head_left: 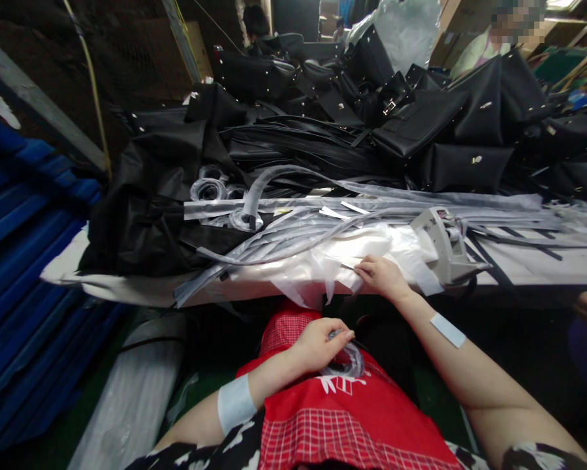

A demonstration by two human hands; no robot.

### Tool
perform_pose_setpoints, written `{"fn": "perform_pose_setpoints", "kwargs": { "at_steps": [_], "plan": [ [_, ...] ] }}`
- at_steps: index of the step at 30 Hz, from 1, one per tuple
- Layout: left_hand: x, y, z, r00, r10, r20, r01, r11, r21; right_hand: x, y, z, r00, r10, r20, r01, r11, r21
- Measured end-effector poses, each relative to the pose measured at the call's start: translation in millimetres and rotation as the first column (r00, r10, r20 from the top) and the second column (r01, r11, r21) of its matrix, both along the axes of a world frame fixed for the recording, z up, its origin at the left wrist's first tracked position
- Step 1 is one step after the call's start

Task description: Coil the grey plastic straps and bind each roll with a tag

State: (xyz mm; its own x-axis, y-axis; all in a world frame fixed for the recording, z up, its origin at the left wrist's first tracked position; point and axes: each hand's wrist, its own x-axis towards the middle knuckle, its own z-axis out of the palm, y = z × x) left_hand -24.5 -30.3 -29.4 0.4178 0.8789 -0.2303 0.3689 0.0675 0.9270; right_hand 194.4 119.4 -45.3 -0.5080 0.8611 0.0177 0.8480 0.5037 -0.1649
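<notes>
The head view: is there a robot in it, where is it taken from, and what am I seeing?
There is no robot here, only a person's two bare hands. This one picture comes from a camera worn on the head, looking forward and down. The left hand holds a clear-wrapped coil in front of a red apron. The right hand pinches a thin piece, too small to make out, at the near edge of the table. On the table lie long plastic-wrapped strips, with a pale device beside them and black bags heaped behind.
</notes>
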Motion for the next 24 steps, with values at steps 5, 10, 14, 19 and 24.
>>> {"fn": "perform_pose_setpoints", "kwargs": {
  "at_steps": [5,10,14,19,24],
  "plan": [
    [0,1,-0.8,1.000,-0.007,-0.002,0.007,1.000,-0.005,-1,2,1.8,0.998,-0.043,-0.038,0.042,0.998,-0.037],
    [0,1,0.0,1.000,-0.008,-0.004,0.008,1.000,0.000,0,5,0.6,0.991,-0.107,-0.081,0.100,0.992,-0.083],
    [0,1,-0.1,1.000,-0.013,0.000,0.013,1.000,0.004,0,7,0.4,0.979,-0.174,-0.109,0.160,0.978,-0.131],
    [1,2,0.1,1.000,0.004,0.007,-0.003,1.000,-0.022,-13,-1,-2.5,0.958,-0.252,-0.135,0.232,0.961,-0.149],
    [1,-4,-3.1,0.999,0.048,0.005,-0.047,0.997,-0.055,-27,-10,-2.4,0.928,-0.291,-0.233,0.276,0.957,-0.094]
  ]
}}
